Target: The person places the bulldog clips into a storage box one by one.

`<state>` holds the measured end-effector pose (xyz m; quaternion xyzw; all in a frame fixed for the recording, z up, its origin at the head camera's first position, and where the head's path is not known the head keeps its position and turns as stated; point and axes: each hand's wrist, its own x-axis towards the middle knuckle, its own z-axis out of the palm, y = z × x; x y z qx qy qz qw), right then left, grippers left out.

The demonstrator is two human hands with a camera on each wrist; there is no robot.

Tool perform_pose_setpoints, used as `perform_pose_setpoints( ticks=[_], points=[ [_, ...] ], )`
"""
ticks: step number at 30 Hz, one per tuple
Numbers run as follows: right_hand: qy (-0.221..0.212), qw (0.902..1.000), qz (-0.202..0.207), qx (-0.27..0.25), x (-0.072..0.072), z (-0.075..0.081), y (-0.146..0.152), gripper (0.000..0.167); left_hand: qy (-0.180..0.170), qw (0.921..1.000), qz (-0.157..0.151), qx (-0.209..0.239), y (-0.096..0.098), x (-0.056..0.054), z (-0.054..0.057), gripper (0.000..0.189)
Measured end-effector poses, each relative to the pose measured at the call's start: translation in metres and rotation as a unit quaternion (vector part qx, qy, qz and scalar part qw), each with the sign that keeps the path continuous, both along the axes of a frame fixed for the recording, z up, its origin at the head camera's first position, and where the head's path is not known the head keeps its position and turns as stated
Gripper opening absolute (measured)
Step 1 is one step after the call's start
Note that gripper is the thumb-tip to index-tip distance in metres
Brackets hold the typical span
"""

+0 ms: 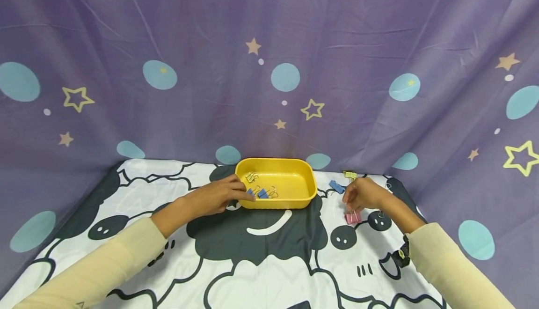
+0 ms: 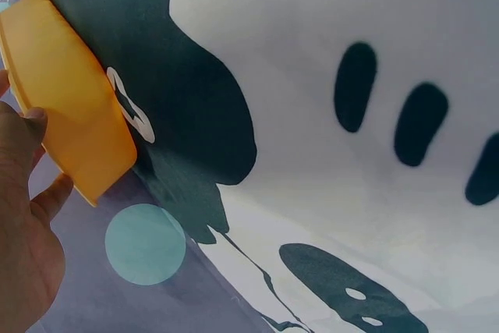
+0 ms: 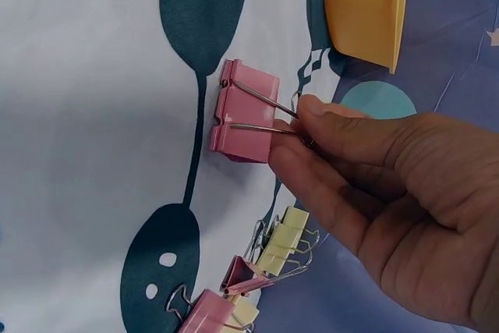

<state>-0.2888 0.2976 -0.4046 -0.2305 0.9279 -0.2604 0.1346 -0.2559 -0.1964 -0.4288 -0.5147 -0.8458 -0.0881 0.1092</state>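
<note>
Lying beside tray (image 1: 292,182): blue clip (image 1: 336,187).

- Left wrist view's edge is cropping the left hand (image 2: 27,216).
- In the head view, it is partly hiding 1 blue binder clip (image 1: 250,191).
- The right wrist view is cropping the yellow tray (image 3: 362,5).

From the lower left corner of the head view the left arm (image 1: 122,248) comes in, and the left hand (image 1: 221,195), palm down, grips slightly left of the centre, one finger stretched. The right arm (image 1: 448,260) enters from the lower right; the right hand (image 1: 364,194) points downward, its thumb (image 3: 347,130) and forefinger pinching.
</note>
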Motion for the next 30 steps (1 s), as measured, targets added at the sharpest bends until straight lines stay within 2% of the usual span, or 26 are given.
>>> perform_pose_setpoints(
  ticks=[5, 8, 12, 18, 22, 30],
  points=[
    [-0.058, 0.9969, -0.040, -0.034, -0.004, 0.004, -0.002, 0.018, -0.009, 0.9999, 0.001, 0.005, -0.001, -0.001, -0.001, 0.072],
    [-0.089, 0.9933, -0.050, -0.053, -0.006, 0.008, -0.001, 0.020, -0.015, 0.9999, 0.005, 0.005, 0.000, -0.001, 0.000, 0.071],
    [-0.127, 0.9869, -0.063, -0.077, -0.008, 0.011, 0.000, 0.025, -0.010, 0.9999, 0.003, 0.005, -0.001, -0.001, 0.000, 0.071],
    [-0.177, 0.9733, -0.104, -0.102, -0.008, 0.015, -0.002, 0.028, 0.006, 0.9999, -0.007, 0.005, 0.000, -0.001, -0.002, 0.069],
    [-0.180, 0.9686, -0.132, -0.108, -0.007, 0.017, -0.004, 0.026, 0.003, 1.0000, 0.001, -0.001, 0.001, -0.001, -0.001, 0.067],
    [-0.128, 0.9741, -0.157, -0.101, -0.009, 0.027, -0.011, 0.025, -0.026, 0.9995, 0.017, -0.005, 0.001, -0.001, -0.002, 0.074]
  ],
)
